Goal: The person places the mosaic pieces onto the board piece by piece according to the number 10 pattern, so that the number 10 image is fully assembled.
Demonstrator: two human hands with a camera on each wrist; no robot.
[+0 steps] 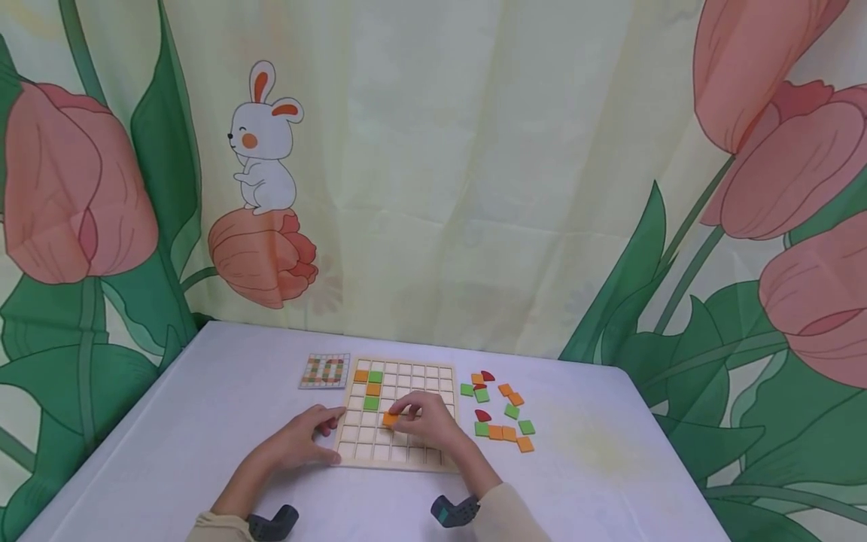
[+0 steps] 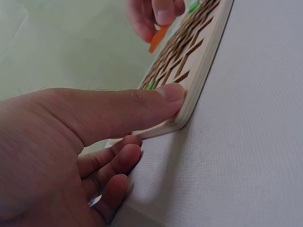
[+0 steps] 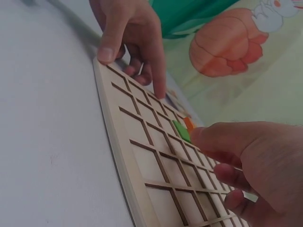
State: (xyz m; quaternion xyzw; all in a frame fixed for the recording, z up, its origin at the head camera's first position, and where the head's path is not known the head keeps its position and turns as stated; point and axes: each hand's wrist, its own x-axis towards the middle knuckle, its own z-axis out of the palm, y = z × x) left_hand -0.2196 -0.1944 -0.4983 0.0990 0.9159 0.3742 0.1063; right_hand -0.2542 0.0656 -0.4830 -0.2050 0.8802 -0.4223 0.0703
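Note:
A wooden grid board [image 1: 400, 464] lies on the table. My left hand [image 1: 296, 439] rests at its left edge. Its thumb [image 2: 156, 101] presses on the near left corner, and the index finger [image 3: 156, 71] reaches along that edge. My right hand [image 1: 433, 423] pinches an orange square tile [image 1: 389, 420] above the middle of the grid. In the left wrist view this orange tile [image 2: 158, 40] is tilted and clear of the board. Orange tiles [image 1: 361, 376] and green tiles [image 1: 371, 403] sit in cells at the board's upper left.
A small card with a coloured grid pattern [image 1: 324, 372] lies left of the board's far corner. Loose orange tiles [image 1: 524, 445], green tiles [image 1: 526, 427] and red curved pieces [image 1: 482, 415] are scattered right of the board. A printed curtain [image 1: 433, 188] hangs behind the table [image 1: 582, 497].

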